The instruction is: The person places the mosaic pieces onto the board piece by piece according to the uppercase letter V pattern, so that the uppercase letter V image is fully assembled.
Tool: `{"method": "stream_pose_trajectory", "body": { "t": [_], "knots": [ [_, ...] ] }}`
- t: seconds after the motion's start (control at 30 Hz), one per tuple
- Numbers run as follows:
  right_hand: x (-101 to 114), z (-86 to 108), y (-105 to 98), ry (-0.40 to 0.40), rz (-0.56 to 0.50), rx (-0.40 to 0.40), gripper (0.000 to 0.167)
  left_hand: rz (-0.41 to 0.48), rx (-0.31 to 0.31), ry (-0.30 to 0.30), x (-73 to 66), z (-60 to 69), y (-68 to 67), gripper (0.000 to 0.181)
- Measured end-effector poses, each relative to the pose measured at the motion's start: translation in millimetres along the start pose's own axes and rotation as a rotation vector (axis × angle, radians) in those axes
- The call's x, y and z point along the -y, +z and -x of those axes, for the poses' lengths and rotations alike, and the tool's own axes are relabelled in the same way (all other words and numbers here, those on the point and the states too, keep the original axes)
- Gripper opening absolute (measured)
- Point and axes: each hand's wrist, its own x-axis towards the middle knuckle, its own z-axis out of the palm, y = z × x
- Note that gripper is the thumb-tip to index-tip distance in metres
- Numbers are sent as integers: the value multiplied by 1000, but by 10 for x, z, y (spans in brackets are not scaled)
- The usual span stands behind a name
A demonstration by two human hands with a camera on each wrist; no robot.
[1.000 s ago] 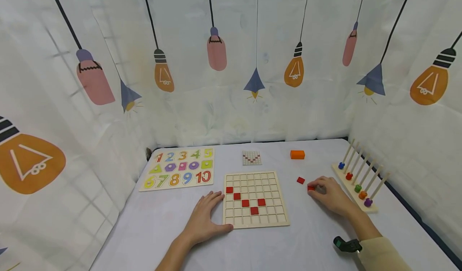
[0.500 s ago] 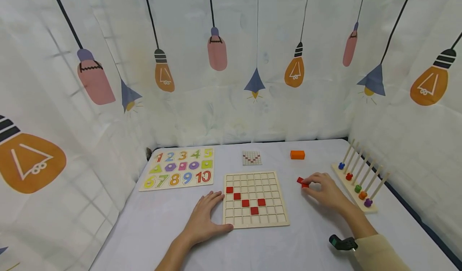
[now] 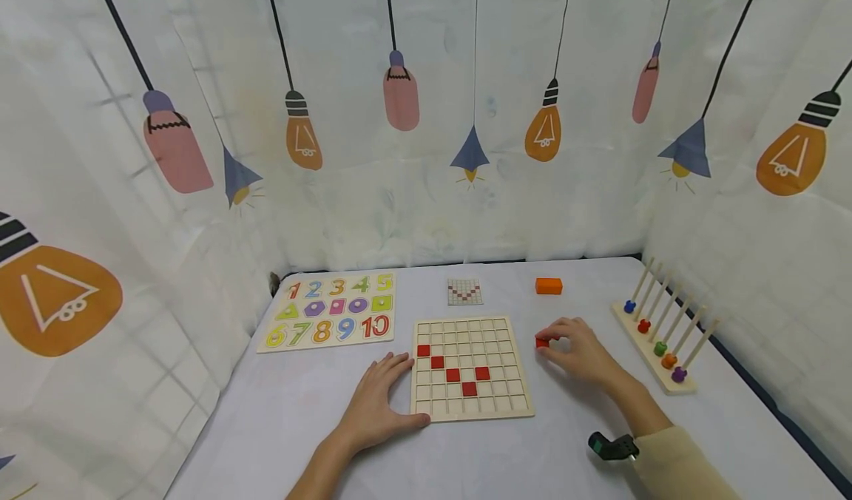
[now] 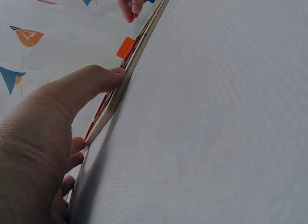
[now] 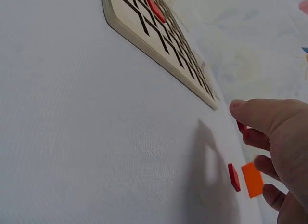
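Observation:
A wooden grid board (image 3: pixel 479 416) lies flat, with several red square tiles (image 3: pixel 452 375) set in its cells in a slanting line that turns up at the right. My left hand (image 3: pixel 378 404) rests against it, fingers extended along the left edge and thumb touching the near-left corner. Right of the board, my right hand (image 3: pixel 580 349) pinches a red square tile (image 3: pixel 542 343) between thumb and fingers, held above the cloth. Below that hand, the right wrist view shows another red tile (image 5: pixel 234 177) on the table; the hand hides it in the head view.
Behind the board lies a small card (image 3: pixel 464 291) printed with a grid pattern. An orange block (image 3: pixel 549 285) stands at the back. To the left is a number-and-shape puzzle board (image 3: pixel 326 313); a peg stand (image 3: pixel 648 349) with coloured beads is at the right.
My right hand has lifted a red tile from the cloth and carried it left, past the other loose tile and closer to the board. The left hand stays put.

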Motion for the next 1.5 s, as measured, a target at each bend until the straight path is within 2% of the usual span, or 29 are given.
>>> {"method": "stream_pose_trajectory", "body": {
  "t": [0.43, 0.9, 1.5],
  "knots": [
    [113, -71, 209, -64, -10, 35, 21, -2, -2, -3, 5, -5, 9, 111],
    [344, -89, 307, -23, -46, 80, 22, -10, -6, 2, 20, -17, 19, 111],
    [507, -148, 491, -55, -74, 110, 19, -13, -6, 6, 16, -8, 13, 111]
  ]
}}
